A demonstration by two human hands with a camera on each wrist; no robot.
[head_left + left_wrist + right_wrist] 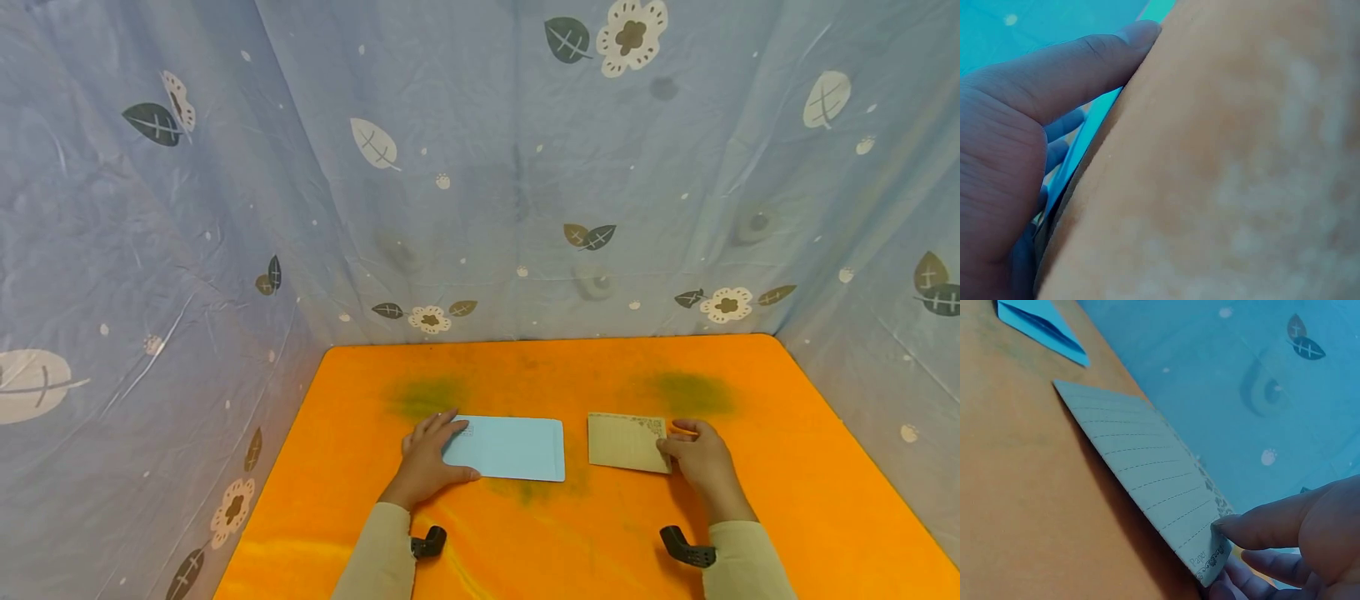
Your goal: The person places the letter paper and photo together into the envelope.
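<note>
2 grips at the orange table (540, 550): left hand (430, 463) holding the left end of the blue envelope (517, 450), thumb and fingers wide apart on opposite edges; right hand (702, 462) narrowly pinching the right end of the lined tan card (622, 443), apart from the envelope.

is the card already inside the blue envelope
No, in the head view the right hand pinches the card, and a strip of orange tabletop separates that card from the blue envelope.
</note>
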